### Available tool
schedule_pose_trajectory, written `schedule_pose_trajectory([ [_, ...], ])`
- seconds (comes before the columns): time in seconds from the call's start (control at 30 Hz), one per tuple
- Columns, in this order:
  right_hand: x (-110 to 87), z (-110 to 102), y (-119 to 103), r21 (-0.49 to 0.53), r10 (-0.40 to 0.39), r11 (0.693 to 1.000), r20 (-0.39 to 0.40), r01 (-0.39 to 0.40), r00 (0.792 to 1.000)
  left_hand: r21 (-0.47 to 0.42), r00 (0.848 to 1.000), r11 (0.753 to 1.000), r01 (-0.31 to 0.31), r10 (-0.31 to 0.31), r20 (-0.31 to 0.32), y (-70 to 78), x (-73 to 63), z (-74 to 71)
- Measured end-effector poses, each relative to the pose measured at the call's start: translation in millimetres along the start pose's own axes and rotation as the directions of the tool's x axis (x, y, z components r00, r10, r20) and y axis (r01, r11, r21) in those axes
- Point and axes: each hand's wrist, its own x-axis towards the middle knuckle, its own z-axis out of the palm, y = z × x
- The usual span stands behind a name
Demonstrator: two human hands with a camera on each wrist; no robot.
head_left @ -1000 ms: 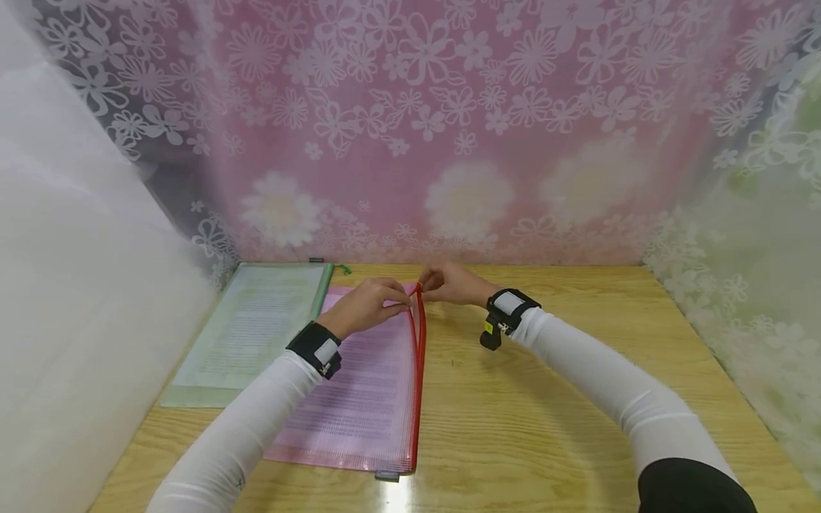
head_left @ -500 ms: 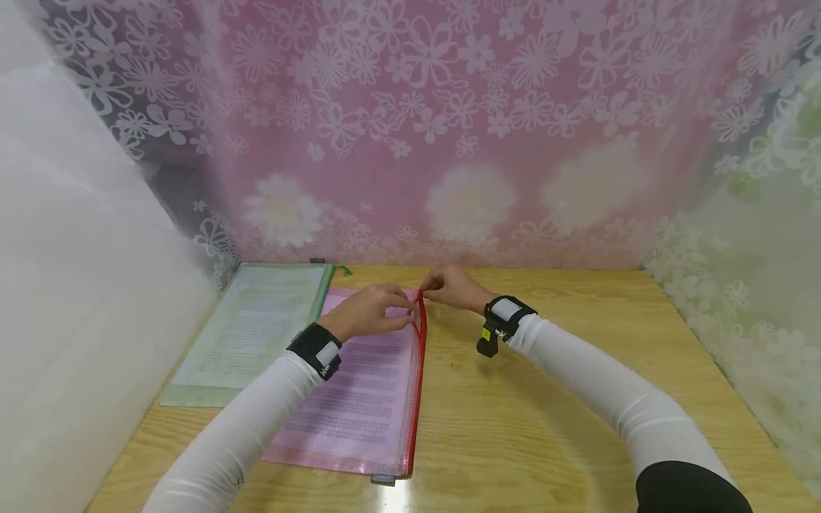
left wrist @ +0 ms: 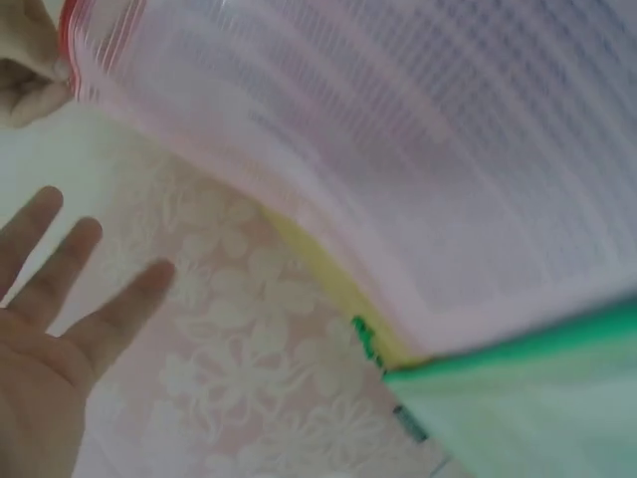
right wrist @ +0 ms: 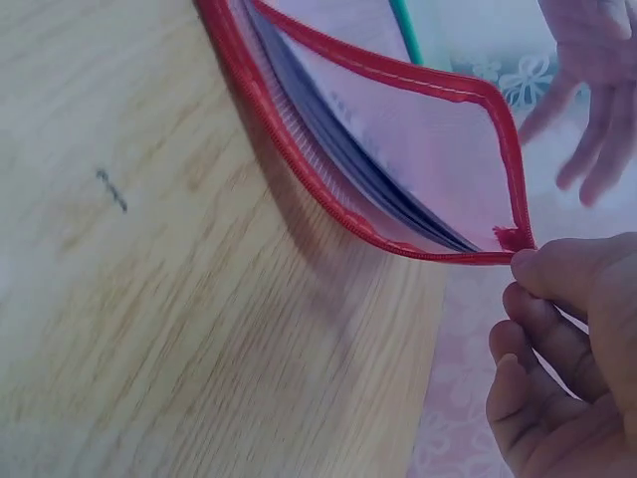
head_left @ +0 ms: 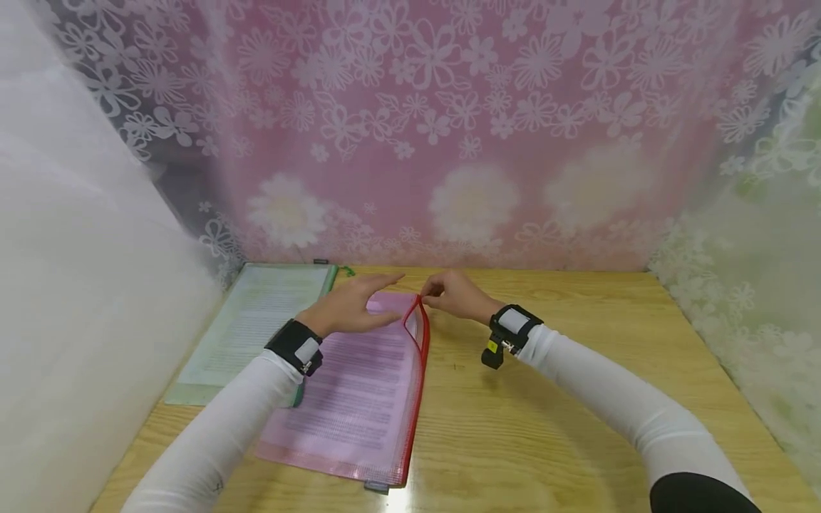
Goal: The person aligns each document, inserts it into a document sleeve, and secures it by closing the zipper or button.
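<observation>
A pink mesh zipper folder [head_left: 346, 399] with printed sheets inside lies on the table, its red zipper edge along the right side. My right hand [head_left: 457, 294] pinches the folder's far right corner between thumb and forefinger. Near that corner the zipper mouth gapes, and in the right wrist view the edges of the papers [right wrist: 368, 179] show inside. My left hand [head_left: 349, 306] is over the folder's upper part with fingers spread and thumb apart, holding nothing. The left wrist view shows its fingers [left wrist: 129, 309] extended, away from the folder.
A green zipper folder [head_left: 269, 313] with printed paper lies to the left, partly under the pink one. The wooden table [head_left: 545, 427] extends to the right. A flowered pink curtain [head_left: 410, 142] stands along the back, with pale sheeting on both sides.
My left hand has let go of the zipper edge, moved left and spread its fingers. The zipper mouth gapes wider. My right hand keeps its pinch on the corner; the folder has turned slightly.
</observation>
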Motion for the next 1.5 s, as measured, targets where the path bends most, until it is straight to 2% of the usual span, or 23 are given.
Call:
schedule_pose_trajectory([
  [0.1, -2.4, -1, -6, -0.014, -0.003, 1.000, -0.004, 0.003, 1.000, -0.007, 0.997, 0.998, 0.064, -0.064, 0.049, 1.5, -0.2, -10.5],
  [0.27, -3.2, -2, -15, -0.017, 0.010, 1.000, 0.021, -0.009, 1.000, 0.080, 0.980, 0.990, 0.113, -0.124, 0.154, 2.0, 5.4, -25.7],
  [0.37, -1.3, -3, -21, -0.024, 0.002, 1.000, 0.023, -0.001, 1.000, 0.083, 0.975, 0.990, 0.115, -0.128, 0.183, 0.4, 15.0, -33.0],
  [0.53, 4.5, -6, -26, -0.038, -0.017, 0.999, 0.014, 0.018, 1.000, 0.007, 0.974, 0.994, 0.109, -0.108, 0.199, -0.6, 35.4, -37.1],
  [0.7, 7.8, -9, -21, -0.037, -0.026, 0.999, 0.000, 0.026, 1.000, -0.028, 0.972, 0.995, 0.096, -0.088, 0.217, -4.0, 51.8, -29.7],
  [0.83, 6.9, -7, -13, -0.031, -0.023, 0.999, -0.006, 0.022, 1.000, -0.065, 0.964, 0.992, 0.110, -0.090, 0.249, -11.0, 56.3, -16.6],
  [0.9, 5.8, -6, -10, -0.022, -0.016, 1.000, -0.005, 0.016, 1.000, -0.122, 0.962, 0.986, 0.116, -0.081, 0.259, -15.5, 57.8, -8.2],
  [0.97, 4.5, -6, -9, -0.013, -0.009, 1.000, -0.004, 0.009, 1.000, -0.190, 0.968, 0.978, 0.090, -0.041, 0.249, -19.9, 60.5, 0.3],
  [1.1, 4.5, -6, -11, -0.017, -0.008, 1.000, -0.013, 0.008, 1.000, -0.324, 0.970, 0.944, 0.064, 0.017, 0.244, -24.7, 65.6, 13.1],
  [1.17, 5.2, -6, -11, -0.027, -0.006, 1.000, -0.017, 0.006, 1.000, -0.329, 0.970, 0.941, 0.075, 0.007, 0.242, -24.8, 66.6, 16.8],
  [1.27, 5.8, -7, -10, -0.049, -0.006, 0.999, -0.031, 0.004, 1.000, -0.286, 0.975, 0.955, 0.083, -0.018, 0.223, -25.1, 69.5, 21.4],
  [1.37, 5.5, -7, -10, -0.063, -0.007, 0.998, -0.053, 0.004, 0.999, -0.250, 0.983, 0.966, 0.067, -0.021, 0.182, -23.7, 72.7, 23.9],
  [1.5, 5.4, -7, -9, -0.081, -0.024, 0.997, -0.074, 0.018, 0.997, -0.248, 0.990, 0.968, 0.039, -0.005, 0.138, -21.3, 76.0, 26.0],
])
